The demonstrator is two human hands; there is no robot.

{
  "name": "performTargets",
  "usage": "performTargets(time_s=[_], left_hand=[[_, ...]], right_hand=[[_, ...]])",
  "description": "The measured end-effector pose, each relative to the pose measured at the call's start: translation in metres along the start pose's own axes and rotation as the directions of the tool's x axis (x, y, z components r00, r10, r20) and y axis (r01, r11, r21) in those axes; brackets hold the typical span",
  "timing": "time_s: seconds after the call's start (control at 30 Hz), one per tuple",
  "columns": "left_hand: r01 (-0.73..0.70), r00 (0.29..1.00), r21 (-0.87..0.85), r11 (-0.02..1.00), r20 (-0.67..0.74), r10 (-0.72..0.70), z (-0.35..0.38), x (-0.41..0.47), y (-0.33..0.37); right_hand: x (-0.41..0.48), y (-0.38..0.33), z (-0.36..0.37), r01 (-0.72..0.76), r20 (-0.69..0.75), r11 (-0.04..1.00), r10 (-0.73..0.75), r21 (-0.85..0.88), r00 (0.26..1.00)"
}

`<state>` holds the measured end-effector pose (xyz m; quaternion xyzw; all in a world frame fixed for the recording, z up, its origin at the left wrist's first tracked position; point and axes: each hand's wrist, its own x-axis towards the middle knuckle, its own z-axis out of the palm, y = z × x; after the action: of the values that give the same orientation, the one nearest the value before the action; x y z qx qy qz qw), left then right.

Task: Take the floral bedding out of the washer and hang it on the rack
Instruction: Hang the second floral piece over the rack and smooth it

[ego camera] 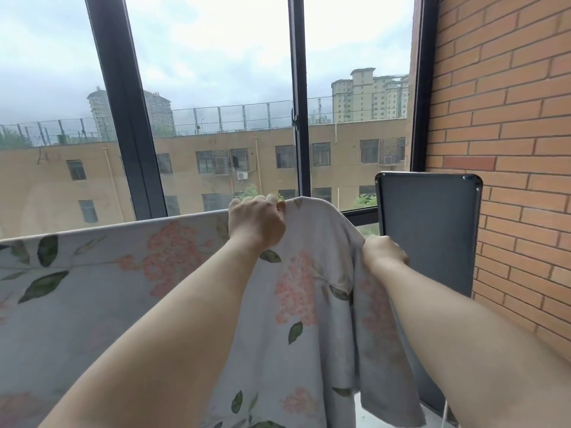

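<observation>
The floral bedding [154,273], pale grey with pink blossoms and green leaves, hangs spread over a horizontal rail that it hides, from the left edge to past the middle. My left hand [256,223] grips its top edge where the cloth crosses the rail. Lower and to the right, my right hand [384,250] grips the cloth's right side edge, and a corner drapes down below it. The rack itself and the washer are out of sight.
A dark flat panel with rounded corners [429,230] stands upright just right of my right hand, against the brick wall [509,149]. Behind the bedding is a large window with dark frames [298,118], showing buildings outside.
</observation>
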<state>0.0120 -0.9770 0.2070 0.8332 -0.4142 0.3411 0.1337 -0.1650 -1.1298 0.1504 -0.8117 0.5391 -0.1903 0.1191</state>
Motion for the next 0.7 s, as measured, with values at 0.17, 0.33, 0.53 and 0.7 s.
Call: performTargets(time_s=[0.17,0.33,0.53,0.7], left_hand=[[0.007,1.0,0.056,0.998,-0.019,-0.006,0.003,-0.004,-0.011],[-0.081,0.99,0.098,0.992,-0.104,0.091,0.012,-0.02,-0.014],[-0.305,0.912,0.052,0.951,-0.272,0.308,0.062,-0.098,-0.024],[-0.309,0.945,-0.027,0.951,0.102,0.31,0.136,-0.226,-0.054]], right_hand=[[0.007,-0.018,0.016,0.052,-0.046,0.996,-0.055,-0.077,0.997],[-0.017,-0.039,0.038,0.406,-0.412,0.914,-0.367,0.009,0.834],[-0.052,-0.043,0.089,0.693,-0.228,0.719,-0.685,-0.06,0.692],[-0.092,-0.001,0.177,0.721,-0.052,0.693,-0.721,-0.008,0.691]])
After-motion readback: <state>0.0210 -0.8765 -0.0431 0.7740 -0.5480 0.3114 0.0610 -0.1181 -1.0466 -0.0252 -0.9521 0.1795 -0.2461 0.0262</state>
